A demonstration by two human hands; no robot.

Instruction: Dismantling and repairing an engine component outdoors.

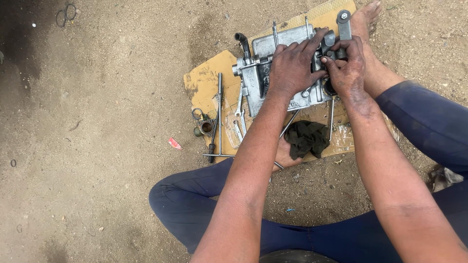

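A grey metal engine casing (256,80) lies on a piece of brown cardboard (209,80) on the dirt ground. My left hand (292,65) rests flat on top of the casing, fingers spread toward its right end. My right hand (343,68) pinches a dark part at the casing's right end, next to a grey metal lever (344,24) that sticks up there. A black rubber hose stub (242,44) rises from the casing's left side.
On the cardboard lie a long T-handle wrench (220,117), a couple of small spanners (239,117), a small carburettor-like part (205,126) and a dark rag (306,138). My blue-trousered legs frame the bottom; a bare foot (363,19) sits beyond the casing.
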